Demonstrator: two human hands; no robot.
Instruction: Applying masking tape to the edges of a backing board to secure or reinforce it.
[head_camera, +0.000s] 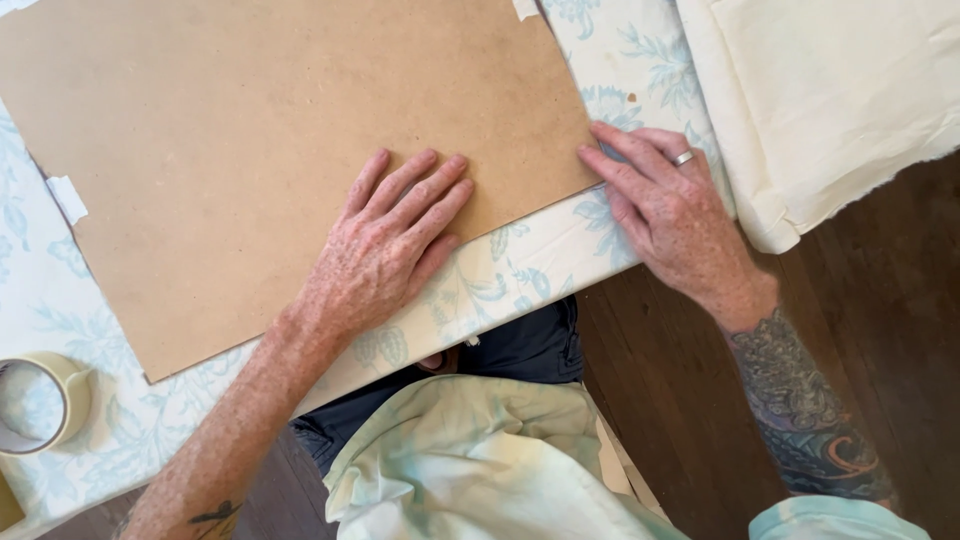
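Both hands lay open and flat — left hand (385, 250) on the thin, stiff brown hardboard sheet (260, 140), right hand (665, 215) at its near corner — over the floral-clothed table's (520, 275) near edge; likely light, best gripped by edges.

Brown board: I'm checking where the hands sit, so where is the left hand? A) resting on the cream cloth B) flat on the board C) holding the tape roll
B: the left hand lies palm down, fingers spread, on the brown board.
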